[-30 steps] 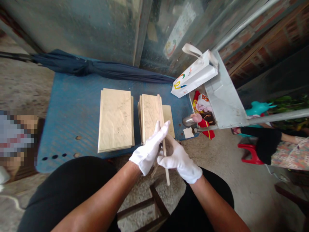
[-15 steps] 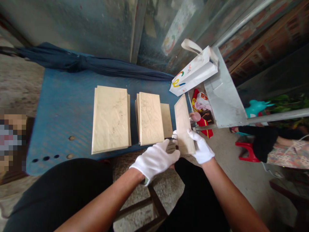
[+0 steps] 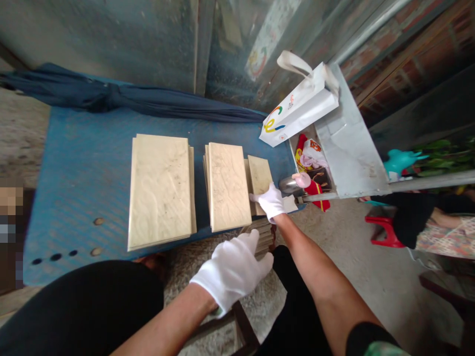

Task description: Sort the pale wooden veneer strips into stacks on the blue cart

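Pallet: a blue perforated plastic pallet (image 3: 67, 198) lies before you.
Stacks: a cream marbled ceramic tile stack (image 3: 159, 190) and a narrower cream tile stack (image 3: 228, 185) sit on it.
Loose tile: a small cream tile (image 3: 260, 173) lies just beside them.
Right hand: your white-gloved right hand (image 3: 270, 201) touches that tile's lower edge; whether it grips, you cannot tell.
Left hand: your white-gloved left hand (image 3: 232, 271) is open and empty, just beside an edge-on tile pile (image 3: 260, 237) below the pallet.

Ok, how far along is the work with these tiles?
Done, it seems: two tile stacks sit squared on the blue table. In hand: the gloved right hand is at a third, smaller tile pile. Left: a stack of tiles below the table edge, beside the gloved left hand.
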`<state>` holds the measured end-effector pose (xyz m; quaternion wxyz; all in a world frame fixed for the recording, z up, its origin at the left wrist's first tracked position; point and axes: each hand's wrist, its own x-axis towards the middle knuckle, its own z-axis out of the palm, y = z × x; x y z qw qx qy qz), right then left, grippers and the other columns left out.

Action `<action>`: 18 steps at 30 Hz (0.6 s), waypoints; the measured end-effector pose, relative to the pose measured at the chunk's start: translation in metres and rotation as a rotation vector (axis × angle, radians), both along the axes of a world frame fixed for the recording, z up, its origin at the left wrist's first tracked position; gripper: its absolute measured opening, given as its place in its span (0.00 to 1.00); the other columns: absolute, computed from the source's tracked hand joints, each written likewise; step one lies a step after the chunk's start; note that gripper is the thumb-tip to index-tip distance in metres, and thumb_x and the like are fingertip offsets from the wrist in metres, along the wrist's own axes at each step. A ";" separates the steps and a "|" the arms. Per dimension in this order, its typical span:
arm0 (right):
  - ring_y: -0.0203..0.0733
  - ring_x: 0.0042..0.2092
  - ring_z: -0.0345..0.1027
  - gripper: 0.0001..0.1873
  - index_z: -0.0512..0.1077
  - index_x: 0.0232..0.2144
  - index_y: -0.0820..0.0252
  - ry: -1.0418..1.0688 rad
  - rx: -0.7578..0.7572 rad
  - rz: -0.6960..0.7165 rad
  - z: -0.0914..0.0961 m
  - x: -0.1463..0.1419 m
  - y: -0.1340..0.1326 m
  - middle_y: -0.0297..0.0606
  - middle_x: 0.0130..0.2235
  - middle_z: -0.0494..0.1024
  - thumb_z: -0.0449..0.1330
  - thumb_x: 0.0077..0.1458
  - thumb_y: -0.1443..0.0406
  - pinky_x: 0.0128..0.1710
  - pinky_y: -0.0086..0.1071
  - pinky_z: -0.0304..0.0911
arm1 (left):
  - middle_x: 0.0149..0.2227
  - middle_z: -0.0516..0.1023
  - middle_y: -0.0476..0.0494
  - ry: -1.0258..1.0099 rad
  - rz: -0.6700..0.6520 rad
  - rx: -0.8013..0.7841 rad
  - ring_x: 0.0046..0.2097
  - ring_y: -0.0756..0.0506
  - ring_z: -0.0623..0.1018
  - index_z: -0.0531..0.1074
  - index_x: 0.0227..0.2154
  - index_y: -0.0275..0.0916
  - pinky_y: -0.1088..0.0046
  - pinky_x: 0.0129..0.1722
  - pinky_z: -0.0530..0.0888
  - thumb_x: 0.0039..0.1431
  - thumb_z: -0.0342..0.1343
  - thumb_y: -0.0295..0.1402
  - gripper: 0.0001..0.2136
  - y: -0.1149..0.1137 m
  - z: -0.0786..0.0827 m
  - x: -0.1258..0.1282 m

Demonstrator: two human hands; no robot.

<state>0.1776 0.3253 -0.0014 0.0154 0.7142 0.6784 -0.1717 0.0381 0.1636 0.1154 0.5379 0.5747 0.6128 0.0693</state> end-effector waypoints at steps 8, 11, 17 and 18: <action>0.60 0.51 0.71 0.44 0.61 0.59 0.64 -0.134 0.015 -0.033 -0.020 -0.023 -0.007 0.54 0.50 0.70 0.69 0.41 0.55 0.48 0.46 0.68 | 0.48 0.79 0.37 0.088 0.003 0.090 0.45 0.33 0.81 0.69 0.54 0.39 0.54 0.41 0.76 0.60 0.46 0.45 0.23 -0.012 -0.014 0.010; 0.60 0.49 0.71 0.42 0.61 0.59 0.62 -0.149 0.004 -0.048 -0.026 -0.028 -0.009 0.52 0.50 0.70 0.67 0.44 0.55 0.47 0.48 0.68 | 0.45 0.80 0.40 0.080 0.004 0.092 0.42 0.33 0.81 0.70 0.50 0.40 0.54 0.38 0.77 0.59 0.47 0.45 0.21 -0.011 -0.015 0.012; 0.59 0.48 0.71 0.40 0.60 0.60 0.62 -0.127 -0.025 -0.062 -0.037 -0.030 -0.011 0.52 0.50 0.67 0.65 0.46 0.56 0.47 0.49 0.67 | 0.43 0.80 0.39 0.108 -0.037 0.151 0.40 0.33 0.81 0.70 0.49 0.40 0.54 0.36 0.76 0.61 0.44 0.46 0.20 -0.012 -0.019 0.014; 0.58 0.48 0.71 0.40 0.60 0.60 0.62 -0.114 -0.017 -0.062 -0.039 -0.030 -0.011 0.53 0.50 0.67 0.65 0.46 0.56 0.47 0.48 0.67 | 0.43 0.80 0.38 0.109 -0.044 0.147 0.40 0.33 0.81 0.70 0.49 0.39 0.54 0.37 0.76 0.61 0.44 0.45 0.21 -0.012 -0.019 0.014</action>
